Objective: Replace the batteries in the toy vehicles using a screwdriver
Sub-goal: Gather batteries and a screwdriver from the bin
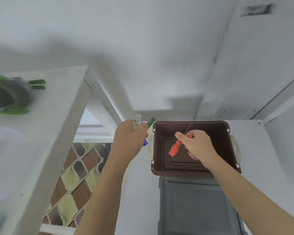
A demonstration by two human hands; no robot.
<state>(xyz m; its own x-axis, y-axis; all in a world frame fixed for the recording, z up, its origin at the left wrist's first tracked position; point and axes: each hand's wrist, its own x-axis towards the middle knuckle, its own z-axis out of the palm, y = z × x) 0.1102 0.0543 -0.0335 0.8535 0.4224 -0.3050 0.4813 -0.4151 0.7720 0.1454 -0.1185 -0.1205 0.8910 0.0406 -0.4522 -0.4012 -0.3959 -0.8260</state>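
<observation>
Hands both grip: right hand (196, 145) curls round a red-handled screwdriver (175, 148) over the brown bin (216, 131); left hand (129, 141), at nine o'clock, clutches a pale battery (137, 119). Blurred green-grey toy vehicle (10, 95) sits on the white surface (58, 107) at ten o'clock.

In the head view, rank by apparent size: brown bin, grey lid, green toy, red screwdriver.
Brown bin and grey lid look alike; the lid is nearer and cut off.
Then green toy.
Smallest: red screwdriver.
</observation>
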